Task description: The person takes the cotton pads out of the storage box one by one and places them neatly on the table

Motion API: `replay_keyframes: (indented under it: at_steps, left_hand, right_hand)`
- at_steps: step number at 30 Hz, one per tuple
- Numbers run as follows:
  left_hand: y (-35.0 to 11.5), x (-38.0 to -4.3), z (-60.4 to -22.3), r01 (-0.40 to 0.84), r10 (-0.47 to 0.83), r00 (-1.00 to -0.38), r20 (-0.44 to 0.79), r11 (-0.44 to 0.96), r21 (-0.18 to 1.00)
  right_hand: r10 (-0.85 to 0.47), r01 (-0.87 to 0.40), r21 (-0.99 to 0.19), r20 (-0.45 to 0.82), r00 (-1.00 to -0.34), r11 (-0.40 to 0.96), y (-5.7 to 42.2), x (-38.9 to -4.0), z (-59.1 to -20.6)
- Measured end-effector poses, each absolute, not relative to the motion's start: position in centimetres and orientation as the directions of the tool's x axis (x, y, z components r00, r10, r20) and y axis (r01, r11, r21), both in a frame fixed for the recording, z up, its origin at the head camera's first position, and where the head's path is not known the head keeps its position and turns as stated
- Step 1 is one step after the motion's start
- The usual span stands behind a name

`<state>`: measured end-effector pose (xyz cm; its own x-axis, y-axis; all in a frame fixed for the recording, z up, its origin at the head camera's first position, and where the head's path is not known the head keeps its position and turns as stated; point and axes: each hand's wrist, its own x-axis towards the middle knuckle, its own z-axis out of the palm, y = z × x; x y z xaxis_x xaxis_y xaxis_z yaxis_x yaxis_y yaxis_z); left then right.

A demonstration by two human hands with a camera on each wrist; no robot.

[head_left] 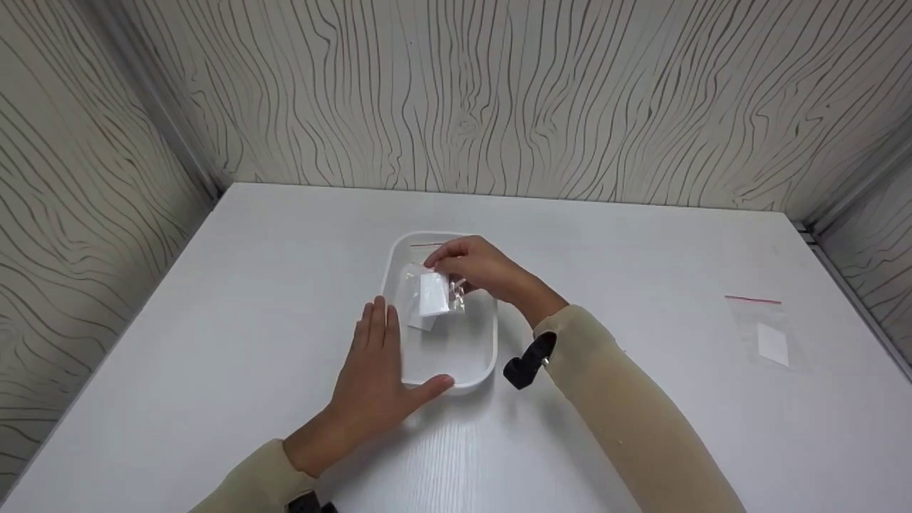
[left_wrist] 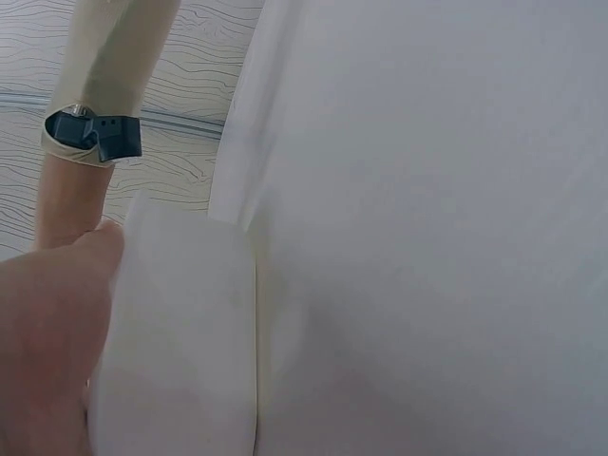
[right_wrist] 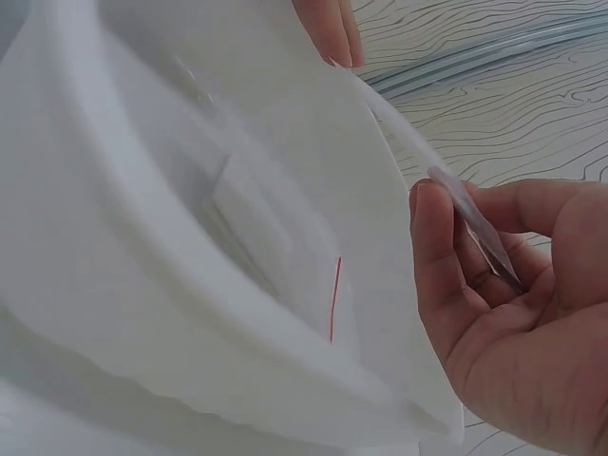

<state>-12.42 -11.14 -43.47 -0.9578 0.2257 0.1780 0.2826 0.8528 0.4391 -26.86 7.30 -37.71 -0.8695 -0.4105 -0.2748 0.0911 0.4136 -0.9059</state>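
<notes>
A white rounded tray (head_left: pixel 463 356) stands on the white table. My left hand (head_left: pixel 370 381) lies along its left side with straight fingers, thumb stretched over the near rim. Above the tray, my right hand (head_left: pixel 484 271) pinches a small clear zip bag (head_left: pixel 433 293) holding a white card by its upper edge. Thumb and fingers around the edge of this bag (right_wrist: pixel 418 142) show in the right wrist view. Under it, inside the tray, lies another clear bag (right_wrist: pixel 275 228) with a red seal strip and a white piece in it. The left wrist view shows the tray's outer wall (left_wrist: pixel 185 332).
Further right on the table lies a separate clear bag (head_left: pixel 769 331) with a red strip and a white card inside. Wood-patterned panels (head_left: pixel 463 100) rise behind the table (head_left: pixel 285 263) and at both sides. Black bands with camera mounts (head_left: pixel 531 362) sit on the wrists.
</notes>
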Motion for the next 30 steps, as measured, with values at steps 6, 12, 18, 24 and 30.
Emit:
replay_keyframes:
  at_steps: [6, 12, 18, 24, 30]
  left_hand:
    - [-11.2, -12.5, -43.5, 0.280, 0.226, -0.959, 0.171, 0.853, 0.441]
    - [-11.2, -12.5, -43.5, 0.275, 0.226, -0.961, 0.159, 0.848, 0.453]
    - [-11.2, -12.4, -43.6, 0.274, 0.221, -0.961, 0.165, 0.843, 0.463]
    - [-11.2, -12.3, -43.6, 0.280, 0.222, -0.959, 0.178, 0.842, 0.461]
    - [-11.3, -12.3, -43.5, 0.288, 0.230, -0.956, 0.180, 0.840, 0.459]
  right_hand:
    - [-0.411, 0.093, -0.900, -0.284, -0.866, 0.426, 7.4, -27.0, -38.0]
    - [-0.417, 0.095, -0.906, -0.281, -0.865, 0.413, 7.8, -26.9, -38.2]
    - [-0.431, 0.103, -0.922, -0.270, -0.861, 0.372, 8.2, -26.9, -38.6]
    - [-0.443, 0.101, -0.932, -0.258, -0.859, 0.347, 8.4, -26.7, -38.8]
    - [-0.464, 0.105, -0.946, -0.245, -0.851, 0.306, 8.5, -26.6, -38.9]
